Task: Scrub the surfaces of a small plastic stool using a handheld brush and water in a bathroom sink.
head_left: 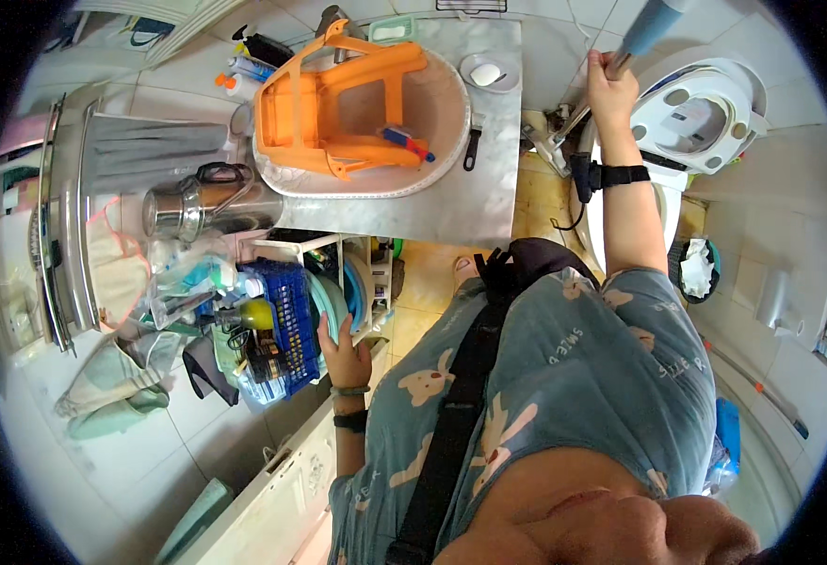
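- The right hand is raised, fingers closed round a blue-grey handle above the white toilet.
- The left hand rests on a teal basin stacked upright on the shelf beneath the desk.
- An orange plastic stool lies tipped in the washbasin.

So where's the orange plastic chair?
In the head view, the orange chair lies tipped inside the round basin on the grey counter, upper left, above the steel kettle.

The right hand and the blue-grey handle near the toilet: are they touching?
Touching. The head view shows the right hand closed around the blue-grey handle, beside the toilet.
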`<state>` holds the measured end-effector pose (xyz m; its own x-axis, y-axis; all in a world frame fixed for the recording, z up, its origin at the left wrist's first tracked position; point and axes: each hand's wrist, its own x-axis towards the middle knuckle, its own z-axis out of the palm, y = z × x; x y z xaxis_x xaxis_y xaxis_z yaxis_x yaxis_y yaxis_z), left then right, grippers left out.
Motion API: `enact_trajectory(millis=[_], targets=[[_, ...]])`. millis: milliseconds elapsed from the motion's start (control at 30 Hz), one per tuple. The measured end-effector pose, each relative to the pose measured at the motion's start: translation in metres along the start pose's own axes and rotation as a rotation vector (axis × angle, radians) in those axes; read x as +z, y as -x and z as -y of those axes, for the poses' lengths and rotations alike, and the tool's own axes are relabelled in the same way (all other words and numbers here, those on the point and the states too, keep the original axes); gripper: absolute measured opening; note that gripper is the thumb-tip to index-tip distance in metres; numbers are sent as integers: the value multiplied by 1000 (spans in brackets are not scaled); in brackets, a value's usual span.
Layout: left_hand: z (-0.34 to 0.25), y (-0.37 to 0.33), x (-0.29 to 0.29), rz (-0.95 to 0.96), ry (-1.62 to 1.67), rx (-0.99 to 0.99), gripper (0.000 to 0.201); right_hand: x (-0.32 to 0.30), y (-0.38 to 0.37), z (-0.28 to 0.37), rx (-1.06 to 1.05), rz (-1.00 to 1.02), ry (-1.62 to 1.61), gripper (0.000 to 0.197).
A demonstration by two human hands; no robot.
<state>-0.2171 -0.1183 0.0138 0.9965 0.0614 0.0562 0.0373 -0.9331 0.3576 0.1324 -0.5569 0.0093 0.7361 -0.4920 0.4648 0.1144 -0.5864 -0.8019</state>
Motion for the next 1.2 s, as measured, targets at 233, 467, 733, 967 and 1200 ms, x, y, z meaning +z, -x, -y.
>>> enact_trajectory(millis=[233,467,733,967,1200], targets=[[11,-6,6,49,-29,21,55,-37,-8,-22,30,-165,-95,28],[12,-21,2,52,-34,100,56,-77,8,6,63,-259,-150,32],[38,-46,4,56,11,200,48,-147,55,34,99,-362,-496,29],[64,-100,22,114,124,412,50,-231,127,56,44,-388,-569,31],[39,-150,34,218,84,654,51,-321,212,69,18,-546,-460,32]])
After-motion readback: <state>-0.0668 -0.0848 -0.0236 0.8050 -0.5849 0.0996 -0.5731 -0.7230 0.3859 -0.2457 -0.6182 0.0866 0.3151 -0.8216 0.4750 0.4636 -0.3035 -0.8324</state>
